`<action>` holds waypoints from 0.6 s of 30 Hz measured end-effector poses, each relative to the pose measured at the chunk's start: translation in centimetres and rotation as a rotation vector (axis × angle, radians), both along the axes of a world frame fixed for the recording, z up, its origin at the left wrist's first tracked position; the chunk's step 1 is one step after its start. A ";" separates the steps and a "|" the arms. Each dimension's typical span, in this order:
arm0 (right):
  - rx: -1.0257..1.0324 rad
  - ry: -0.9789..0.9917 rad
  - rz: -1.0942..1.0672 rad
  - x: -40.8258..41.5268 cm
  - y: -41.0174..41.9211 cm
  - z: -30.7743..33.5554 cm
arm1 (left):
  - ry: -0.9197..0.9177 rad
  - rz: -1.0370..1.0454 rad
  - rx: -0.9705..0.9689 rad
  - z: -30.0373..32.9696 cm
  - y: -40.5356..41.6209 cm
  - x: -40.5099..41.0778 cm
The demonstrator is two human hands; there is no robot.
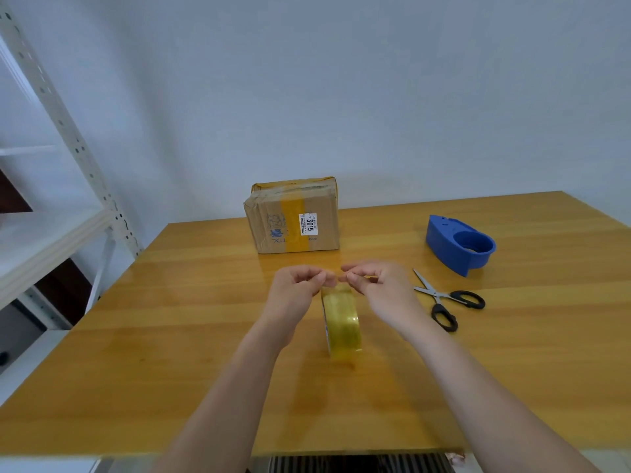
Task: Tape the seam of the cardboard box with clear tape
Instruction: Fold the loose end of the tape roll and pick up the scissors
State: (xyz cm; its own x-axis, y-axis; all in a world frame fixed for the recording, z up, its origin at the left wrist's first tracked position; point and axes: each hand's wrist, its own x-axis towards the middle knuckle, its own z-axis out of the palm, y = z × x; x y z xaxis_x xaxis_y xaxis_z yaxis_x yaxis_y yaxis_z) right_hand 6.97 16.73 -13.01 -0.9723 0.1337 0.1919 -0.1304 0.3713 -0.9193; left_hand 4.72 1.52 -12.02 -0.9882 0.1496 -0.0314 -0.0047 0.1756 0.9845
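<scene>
While the brown cardboard box (pixel 293 216) is sitting untaped behind it, both hands, left hand (pixel 296 288) and right hand (pixel 379 288), are just pinching the yellowish clear tape roll (pixel 341 322)'s end.

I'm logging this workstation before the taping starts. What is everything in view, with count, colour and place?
cardboard box: one, brown with yellowish tape bands and a white label, far middle of the table
tape roll: one, clear yellowish, standing on edge at table centre
tape dispenser: one, blue, far right
scissors: one pair, black handles, slightly open, right of the roll
table: one, light wood
shelving rack: one, white, left
left hand: pinching at the roll's top
right hand: pinching at the roll's top
</scene>
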 end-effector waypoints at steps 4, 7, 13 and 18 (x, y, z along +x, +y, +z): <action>-0.022 -0.075 -0.016 0.3 0.1 0.0 | -0.085 0.047 0.069 -0.3 -0.6 0.5; -0.118 -0.145 0.005 1.0 0.6 -0.1 | -0.197 0.063 0.119 -0.7 -1.0 1.1; -0.171 -0.283 0.023 2.2 1.1 0.1 | -0.301 -0.019 0.084 -1.2 -0.5 2.7; -0.293 -0.391 0.156 3.5 1.2 0.8 | -0.260 -0.037 0.180 -0.7 0.0 3.2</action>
